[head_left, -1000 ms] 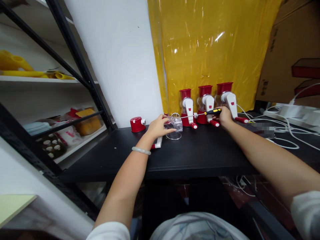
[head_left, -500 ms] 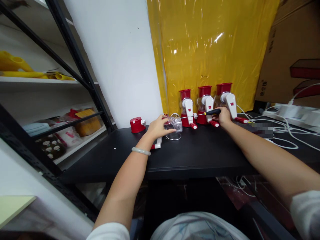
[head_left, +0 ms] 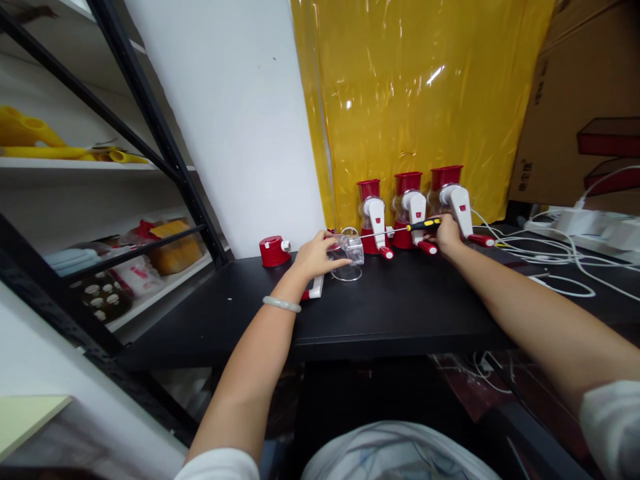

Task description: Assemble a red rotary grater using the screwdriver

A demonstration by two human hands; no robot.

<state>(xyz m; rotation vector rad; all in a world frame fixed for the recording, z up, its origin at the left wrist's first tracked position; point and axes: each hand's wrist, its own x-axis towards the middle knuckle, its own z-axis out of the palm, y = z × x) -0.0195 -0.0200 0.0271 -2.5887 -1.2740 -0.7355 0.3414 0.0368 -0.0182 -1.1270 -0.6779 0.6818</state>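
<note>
My left hand [head_left: 316, 256] is wrapped round a clear plastic grater body [head_left: 354, 251] that lies on its side on the black table. In my right hand [head_left: 447, 235] is the black and yellow handle of a screwdriver [head_left: 417, 227]. Its long thin shaft points left, and the tip reaches the clear body; the exact contact is too small to make out. Under my left wrist, part of a white crank handle with a red grip [head_left: 315, 289] shows. A red base [head_left: 274, 251] with a white knob sits left of my left hand.
Three red and white rotary graters [head_left: 371, 213] stand along the yellow plastic curtain [head_left: 410, 87] at the back. White cables [head_left: 565, 257] and a power strip [head_left: 575, 220] lie at the right. A black-framed shelf [head_left: 150, 100] rises at the left.
The screwdriver handle has turned about its axis, with more yellow showing now. Both hands keep almost the same place, and the clear body stays put.
</note>
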